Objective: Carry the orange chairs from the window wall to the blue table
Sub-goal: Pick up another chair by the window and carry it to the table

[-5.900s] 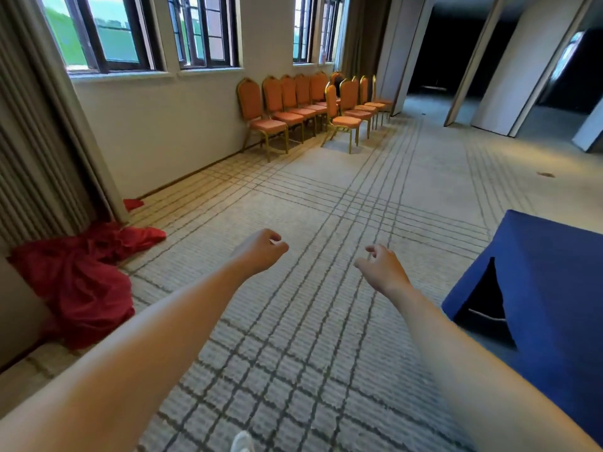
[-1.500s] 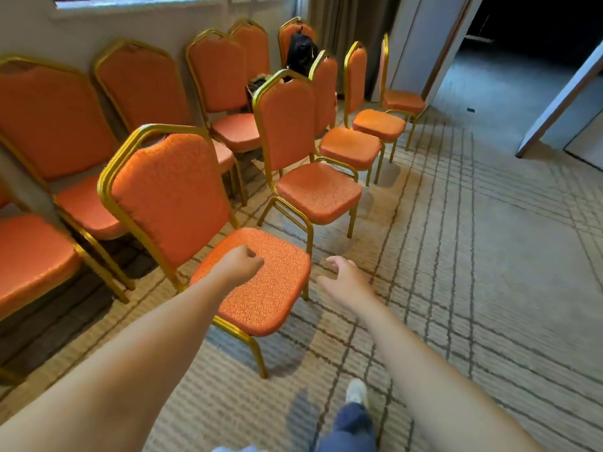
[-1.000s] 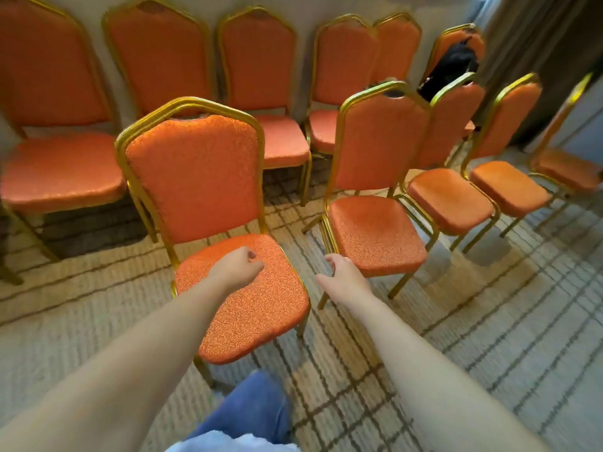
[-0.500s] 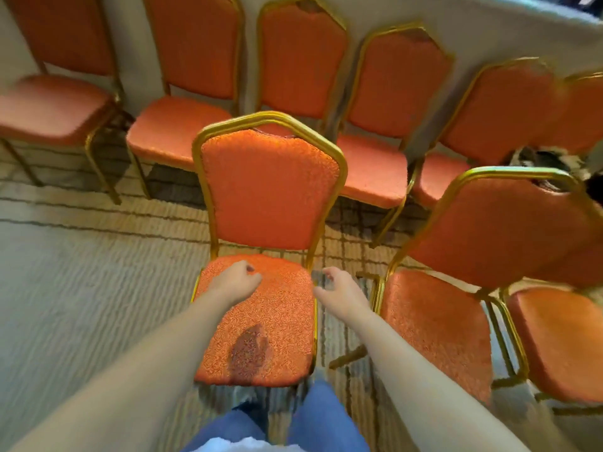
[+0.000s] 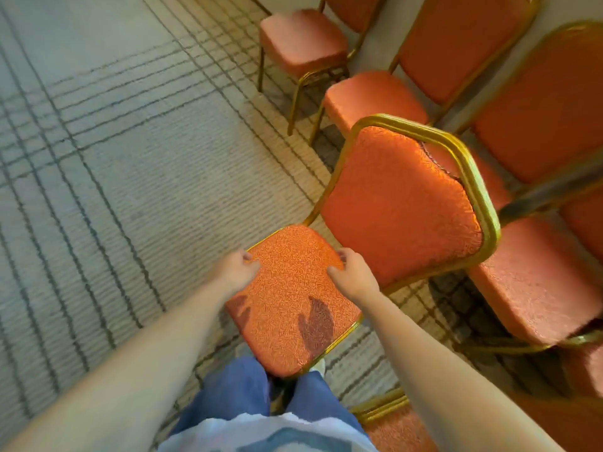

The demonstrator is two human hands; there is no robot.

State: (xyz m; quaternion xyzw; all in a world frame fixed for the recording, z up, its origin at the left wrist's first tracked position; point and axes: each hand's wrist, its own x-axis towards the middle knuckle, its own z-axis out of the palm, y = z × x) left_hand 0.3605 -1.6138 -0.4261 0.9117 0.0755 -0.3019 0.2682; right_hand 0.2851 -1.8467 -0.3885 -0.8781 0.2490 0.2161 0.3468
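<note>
An orange chair (image 5: 293, 298) with a gold frame stands right in front of my legs, turned at an angle, its backrest (image 5: 401, 203) to the upper right. My left hand (image 5: 238, 272) hovers at the seat's left edge with its fingers loosely curled, holding nothing. Over the seat near the backrest my right hand (image 5: 352, 274) also hangs loosely curled and holds nothing. Both hands cast shadows lower down on the seat, so they are above it. The blue table is out of view.
More orange chairs line the wall behind: one at the top (image 5: 303, 40), another (image 5: 372, 102) beside it, a third (image 5: 538, 282) close on the right. A further seat (image 5: 398, 429) sits by my right leg. Patterned carpet (image 5: 114, 174) stretches to the left.
My view has swung left and downward, so the chair now looks rotated. Both hands have moved to the back half of the seat, the left one to its left edge.
</note>
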